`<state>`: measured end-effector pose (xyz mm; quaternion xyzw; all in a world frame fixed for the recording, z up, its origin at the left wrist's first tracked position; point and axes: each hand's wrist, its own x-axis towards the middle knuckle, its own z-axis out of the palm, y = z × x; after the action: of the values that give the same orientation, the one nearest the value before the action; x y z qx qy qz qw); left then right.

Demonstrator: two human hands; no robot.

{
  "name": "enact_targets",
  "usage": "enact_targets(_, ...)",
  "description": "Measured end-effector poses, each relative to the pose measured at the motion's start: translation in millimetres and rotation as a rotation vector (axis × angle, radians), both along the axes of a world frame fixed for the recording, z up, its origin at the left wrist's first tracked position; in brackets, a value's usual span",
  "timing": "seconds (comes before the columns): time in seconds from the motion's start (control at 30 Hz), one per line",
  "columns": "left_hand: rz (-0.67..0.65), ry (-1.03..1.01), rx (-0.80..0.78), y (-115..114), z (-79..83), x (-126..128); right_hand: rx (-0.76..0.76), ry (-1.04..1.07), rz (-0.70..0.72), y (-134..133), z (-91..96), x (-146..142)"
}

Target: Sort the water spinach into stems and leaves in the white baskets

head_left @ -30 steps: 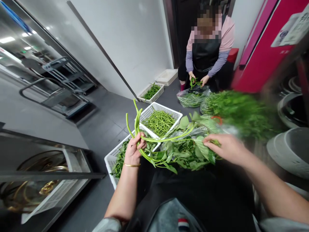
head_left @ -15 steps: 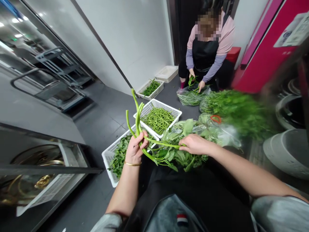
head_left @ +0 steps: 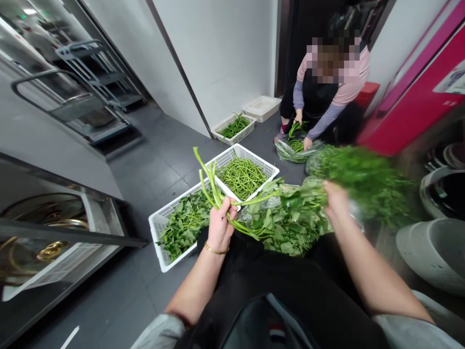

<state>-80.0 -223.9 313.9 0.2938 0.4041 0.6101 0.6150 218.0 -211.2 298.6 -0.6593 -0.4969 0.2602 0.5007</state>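
Note:
My left hand [head_left: 221, 224] is closed round a bunch of long green stems [head_left: 212, 182] that stick up and to the left of it. Their leafy ends trail right over a heap of leafy greens in a clear plastic bag [head_left: 290, 220] at my lap. My right hand [head_left: 336, 198] reaches out to the far side of that heap; its fingers are buried in the leaves and hidden. A white basket of picked leaves [head_left: 181, 225] stands just left of my left hand. Behind it is a white basket of green beans [head_left: 241, 177].
A person in a black apron [head_left: 319, 97] crouches at the back over a bag of greens [head_left: 296, 148]. Two more white baskets [head_left: 234, 128] sit by the wall. A blurred mound of greens [head_left: 363, 182] lies right, with metal basins [head_left: 436, 252] and a steel counter [head_left: 54, 232] at the sides.
My right hand let go near the stems and moved out to the right into the far greens. The view shifted right. My left hand kept its hold on the stems.

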Motion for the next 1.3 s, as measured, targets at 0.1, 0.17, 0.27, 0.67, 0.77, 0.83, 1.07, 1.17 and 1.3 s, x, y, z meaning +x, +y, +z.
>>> enact_targets(0.1, 0.013, 0.008, -0.002, 1.7, 2.6, -11.0, -0.01, -0.105, 0.07, -7.7, 31.6, 19.0)
enact_targets(0.17, 0.003, -0.001, -0.003, 1.9, 2.2, -13.5, 0.009, -0.294, 0.206, -13.9, 48.1, 12.5)
enact_targets(0.27, -0.032, -0.021, -0.012, 1.2, 1.8, -10.9, 0.096, -0.626, 0.461, -16.5, 54.1, -24.4)
enact_targets(0.67, -0.004, -0.189, -0.252, -2.1, -27.4, -2.0, 0.115, -0.142, 0.277, -23.0, 18.7, -23.5)
enact_targets(0.77, 0.02, -0.157, -0.233, -1.2, -29.8, -2.1, -0.022, -0.325, 0.335, -32.9, 21.2, -13.4)
enact_targets(0.83, 0.006, -0.148, -0.216, -2.6, -28.8, 2.4, -0.001, -0.541, 0.451, -37.1, 23.8, -30.7)
enact_targets(1.07, -0.091, -0.164, -0.208, -13.3, -28.3, 18.8, 0.044, -0.966, 0.782, -21.1, 21.9, -110.2)
enact_targets(1.17, -0.128, -0.17, -0.229, -18.3, -28.2, 20.6, 0.047, -0.754, 0.854, -20.9, 17.8, -104.5)
enact_targets(1.3, -0.206, -0.179, -0.225, -25.2, -21.3, 34.8, 0.028, -0.239, 0.65, -35.9, 11.1, -90.6)
